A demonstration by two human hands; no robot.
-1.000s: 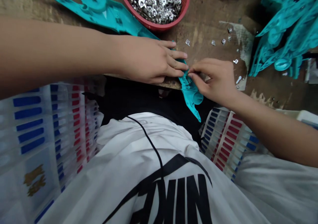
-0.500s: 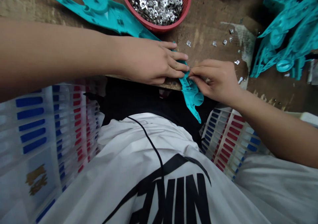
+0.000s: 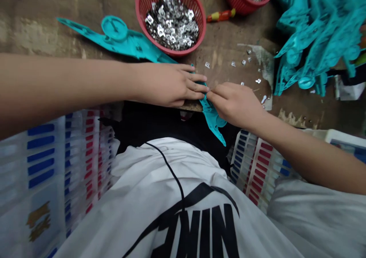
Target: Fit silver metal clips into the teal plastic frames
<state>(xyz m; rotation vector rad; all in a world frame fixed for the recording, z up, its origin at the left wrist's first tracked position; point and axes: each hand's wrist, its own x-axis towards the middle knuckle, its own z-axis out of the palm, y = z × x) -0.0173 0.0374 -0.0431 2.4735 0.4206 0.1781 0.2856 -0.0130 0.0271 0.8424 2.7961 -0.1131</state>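
A long teal plastic part lies slantwise across the table, its near tip sticking out past the front edge. Flat on its middle rests my left hand, fingers stretched out and slightly apart. My right hand is at the part's near section, beside the left fingertips. Its thumb and forefinger are pinched together against the plastic; whatever they hold is hidden. Small silvery metal pieces lie loose on the table beyond the right hand.
Behind the part stands a red basket of metal pieces, with a second red basket farther right. A red-and-yellow screwdriver lies between them. Stacked teal parts fill the right side. Plastic crates flank my lap.
The view has shifted, so the table things sit lower and more of the second red basket shows. My right hand has turned more knuckles-up over the part; the left stays flat on it.
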